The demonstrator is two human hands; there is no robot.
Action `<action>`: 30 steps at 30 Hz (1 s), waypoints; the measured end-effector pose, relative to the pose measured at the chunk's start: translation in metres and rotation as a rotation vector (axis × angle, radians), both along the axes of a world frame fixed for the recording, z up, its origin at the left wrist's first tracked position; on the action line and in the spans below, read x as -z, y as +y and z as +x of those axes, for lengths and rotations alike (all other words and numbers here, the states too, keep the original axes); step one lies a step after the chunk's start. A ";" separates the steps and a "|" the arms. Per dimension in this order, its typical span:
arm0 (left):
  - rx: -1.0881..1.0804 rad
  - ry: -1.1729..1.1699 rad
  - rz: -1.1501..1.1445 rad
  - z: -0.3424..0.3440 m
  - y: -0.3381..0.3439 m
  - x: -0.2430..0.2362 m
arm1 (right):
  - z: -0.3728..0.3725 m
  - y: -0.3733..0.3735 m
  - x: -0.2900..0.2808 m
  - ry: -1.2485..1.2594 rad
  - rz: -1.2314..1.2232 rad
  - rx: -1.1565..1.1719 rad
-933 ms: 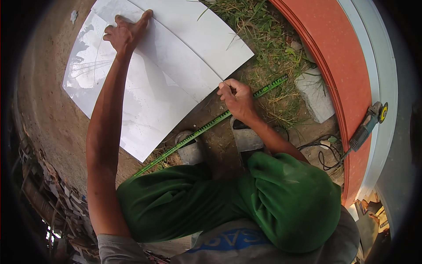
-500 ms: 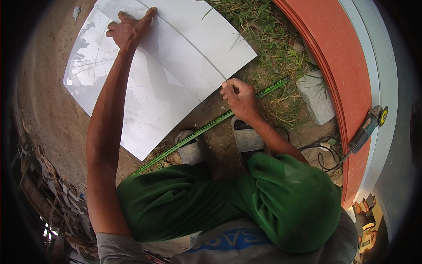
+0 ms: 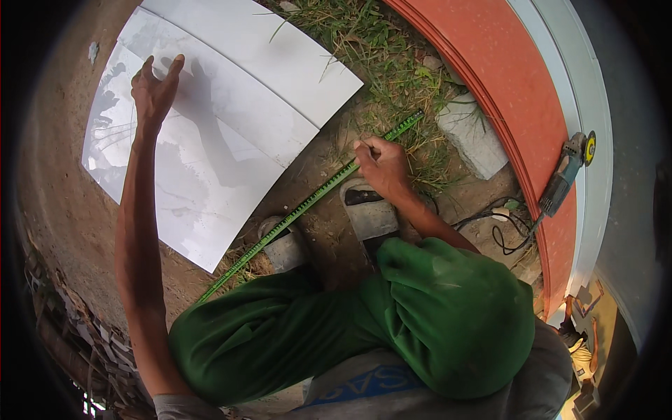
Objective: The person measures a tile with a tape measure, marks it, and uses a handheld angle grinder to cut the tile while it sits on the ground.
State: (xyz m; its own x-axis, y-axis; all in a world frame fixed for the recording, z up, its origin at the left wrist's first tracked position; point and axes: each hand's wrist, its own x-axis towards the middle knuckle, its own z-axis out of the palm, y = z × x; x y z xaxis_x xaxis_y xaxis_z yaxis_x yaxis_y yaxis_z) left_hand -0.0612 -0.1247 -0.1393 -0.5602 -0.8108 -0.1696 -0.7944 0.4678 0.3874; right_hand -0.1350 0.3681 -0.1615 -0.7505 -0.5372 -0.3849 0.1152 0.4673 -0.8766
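A glossy white sheet [image 3: 203,189] lies on the ground at the upper left, with a dark seam or line running along it. Over it hovers my left hand [image 3: 155,91], fingers apart and holding nothing; its shadow falls on the surface to the right. My right hand [image 3: 381,164] is closed in a pinch just off the sheet's right-hand edge, above the ground. Whatever sits between its fingertips looks thin and is too small to name. A green measuring tape or rule [image 3: 308,203] stretches diagonally from beside my left knee, passing under my right hand.
An angle grinder [image 3: 563,175] with a yellow disc rests on the red panel [image 3: 504,77] at the right, its black cord [image 3: 514,234] looped below. A concrete block [image 3: 472,136] sits among grass [image 3: 378,63]. My sandalled feet are below. Another person [image 3: 584,350] appears lower right.
My left hand has lifted off the white sheet and its fingers have drawn in somewhat. My right hand has come away from the sheet's edge. The whole view has shifted.
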 end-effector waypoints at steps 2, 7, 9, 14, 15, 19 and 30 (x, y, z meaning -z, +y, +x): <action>0.107 0.105 -0.002 0.003 0.030 -0.017 | -0.007 0.019 -0.015 -0.449 0.319 0.147; 0.235 0.182 0.204 0.029 0.062 -0.064 | -0.003 0.023 -0.004 -0.597 0.355 0.200; 0.349 0.165 0.252 0.033 0.076 -0.088 | -0.001 0.029 0.012 -0.585 0.331 0.234; 0.453 -0.085 0.468 0.056 0.119 -0.135 | 0.003 0.024 -0.015 -0.716 -0.040 0.293; 0.517 -0.078 0.546 0.059 0.131 -0.137 | -0.001 0.022 -0.029 -0.753 -0.106 0.268; 0.642 -0.072 0.832 0.099 0.195 -0.133 | -0.008 -0.006 -0.075 -0.756 -0.282 0.136; -0.014 0.045 1.258 0.252 0.244 -0.157 | -0.005 -0.045 -0.088 -0.755 -0.282 -0.009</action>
